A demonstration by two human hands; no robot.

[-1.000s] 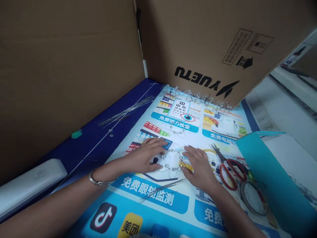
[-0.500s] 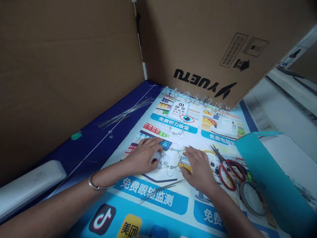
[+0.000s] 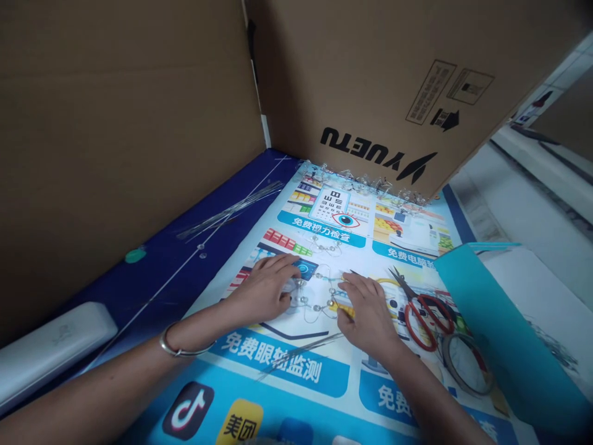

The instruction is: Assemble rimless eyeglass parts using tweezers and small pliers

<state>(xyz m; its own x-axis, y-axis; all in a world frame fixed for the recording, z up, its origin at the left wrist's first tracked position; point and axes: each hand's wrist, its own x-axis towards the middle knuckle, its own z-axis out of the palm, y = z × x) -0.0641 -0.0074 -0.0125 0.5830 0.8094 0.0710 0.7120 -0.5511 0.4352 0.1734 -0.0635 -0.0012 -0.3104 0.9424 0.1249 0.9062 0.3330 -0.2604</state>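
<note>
A wire piece strung with clear beads point(image 3: 317, 307) lies on the printed sheet between my hands, with thin wire loops around it. My left hand point(image 3: 264, 287), a silver bangle at its wrist, has curved fingers and thumb on the piece's left edge. On the opposite edge rest the thumb and fingertips of my right hand point(image 3: 368, 309). A second beaded wire piece point(image 3: 327, 246) sits just beyond them. Red-handled scissors point(image 3: 428, 315) lie to the right of my right hand, blades partly apart. The exact finger contact on the thin wire is hard to make out.
Cardboard panels point(image 3: 139, 111) wall the back and left. Beaded wire pieces point(image 3: 370, 183) line the far edge. Cut wires point(image 3: 231, 210) lie at left, more wires point(image 3: 301, 352) in front. A wire coil point(image 3: 467, 364) and teal box point(image 3: 491, 309) stand right; a white case point(image 3: 55, 352) lies left.
The whole view has shifted slightly, so everything sits a little further left. Both hands stay at the beaded wire piece with almost the same finger positions.
</note>
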